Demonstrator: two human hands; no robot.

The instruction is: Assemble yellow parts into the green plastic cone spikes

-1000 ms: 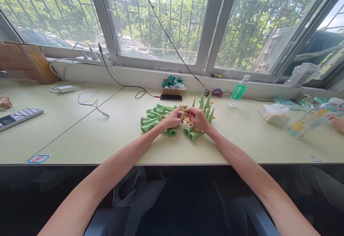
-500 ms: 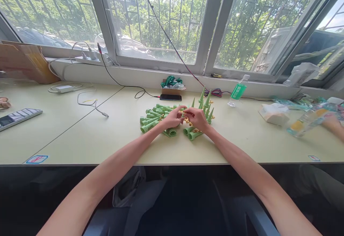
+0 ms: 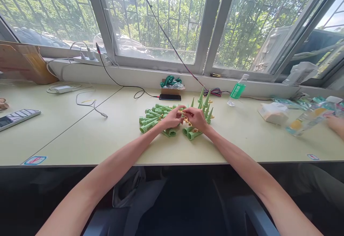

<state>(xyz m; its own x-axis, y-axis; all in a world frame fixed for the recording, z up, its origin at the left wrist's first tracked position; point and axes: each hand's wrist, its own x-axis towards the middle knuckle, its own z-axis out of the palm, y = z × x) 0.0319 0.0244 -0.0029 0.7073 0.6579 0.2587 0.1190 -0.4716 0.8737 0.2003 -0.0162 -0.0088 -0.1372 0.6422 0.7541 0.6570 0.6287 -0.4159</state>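
Note:
My left hand (image 3: 173, 117) and my right hand (image 3: 196, 118) meet fingertip to fingertip above the pile, both closed in a pinch. Between them a bit of a small green piece (image 3: 182, 114) shows, mostly covered by the fingers. Left of my hands lie several green plastic cones (image 3: 149, 121) on their sides, open ends facing out. Beyond my right hand, several green cones stand upright (image 3: 206, 101), with small yellow pieces among them. Two more cones (image 3: 191, 135) lie in front of my right hand. Small yellow parts (image 3: 188, 121) are partly hidden under my hands.
Behind the pile are a phone (image 3: 170, 97) and a small box with green wrapping (image 3: 172, 83). A water bottle (image 3: 238, 90) stands to the right, near a tissue pack (image 3: 273, 113). Another person's hand (image 3: 335, 124) is by a larger bottle (image 3: 306, 122). Cables (image 3: 92, 103) lie left.
My hands keep nearly the same pinch over the pile. At the far right, the other person's hand has shifted slightly. The whole view has moved a little.

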